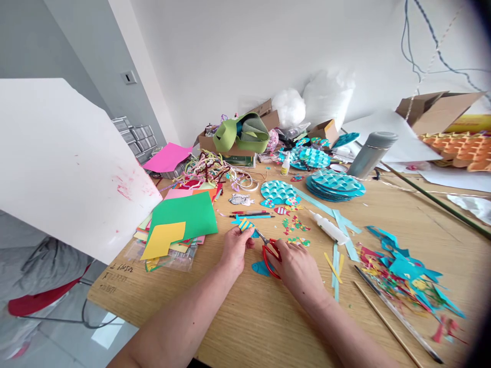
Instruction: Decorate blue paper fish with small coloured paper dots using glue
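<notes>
Between the thumb and fingers of my left hand (235, 249) is a small blue paper fish (247, 226) with yellow stripes. My right hand (297, 263) grips red-handled scissors (271, 251), their blades pointing at the edge of that fish. Under the scissors, another blue paper fish (261, 268) lies flat on the table, partly covered by the handles. Just beyond my hands are a few pens (251, 214), a red striped paper fish (282, 210) and small green and red paper cut-outs (295, 225).
Coloured paper sheets (199, 214) are stacked at the left. A white glue bottle (330, 228), light-blue strips (351, 248) and a heap of paper scraps (410, 271) lie to the right. Farther back stand blue scalloped discs (335, 186), a grey flask (372, 153) and a pile of pipe cleaners (203, 168).
</notes>
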The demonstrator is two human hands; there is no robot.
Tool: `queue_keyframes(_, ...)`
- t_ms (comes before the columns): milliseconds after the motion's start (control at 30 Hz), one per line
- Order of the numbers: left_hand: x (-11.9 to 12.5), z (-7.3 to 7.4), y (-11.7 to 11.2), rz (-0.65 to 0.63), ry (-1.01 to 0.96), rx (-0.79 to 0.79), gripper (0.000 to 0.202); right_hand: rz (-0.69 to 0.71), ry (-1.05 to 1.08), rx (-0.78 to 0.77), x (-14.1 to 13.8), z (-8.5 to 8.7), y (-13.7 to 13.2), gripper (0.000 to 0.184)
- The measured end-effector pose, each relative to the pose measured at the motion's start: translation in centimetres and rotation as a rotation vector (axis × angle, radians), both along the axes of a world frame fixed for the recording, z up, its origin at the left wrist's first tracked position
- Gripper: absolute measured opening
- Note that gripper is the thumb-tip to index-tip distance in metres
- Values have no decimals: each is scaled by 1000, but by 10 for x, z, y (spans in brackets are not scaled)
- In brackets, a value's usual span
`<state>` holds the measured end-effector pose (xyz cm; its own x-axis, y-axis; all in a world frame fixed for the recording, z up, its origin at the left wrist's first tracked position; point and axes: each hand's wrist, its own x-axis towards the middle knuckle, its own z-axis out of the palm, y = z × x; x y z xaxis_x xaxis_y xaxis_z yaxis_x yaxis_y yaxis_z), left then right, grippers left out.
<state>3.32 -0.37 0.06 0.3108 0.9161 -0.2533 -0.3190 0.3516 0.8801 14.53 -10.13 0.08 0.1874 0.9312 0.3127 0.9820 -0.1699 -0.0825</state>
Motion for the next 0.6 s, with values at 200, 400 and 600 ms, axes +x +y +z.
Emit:
queue_keyframes(200,0,0,0,-1,-2,0,28,-6,7,-7,-1,1,1,25)
queue_keyframes(400,0,-1,0,3,3,1,26,-2,3,6,-1,1,1,25)
queue_keyframes(600,0,-2,1,-9,8,8,26,-4,2,8,-1,2,1,24)
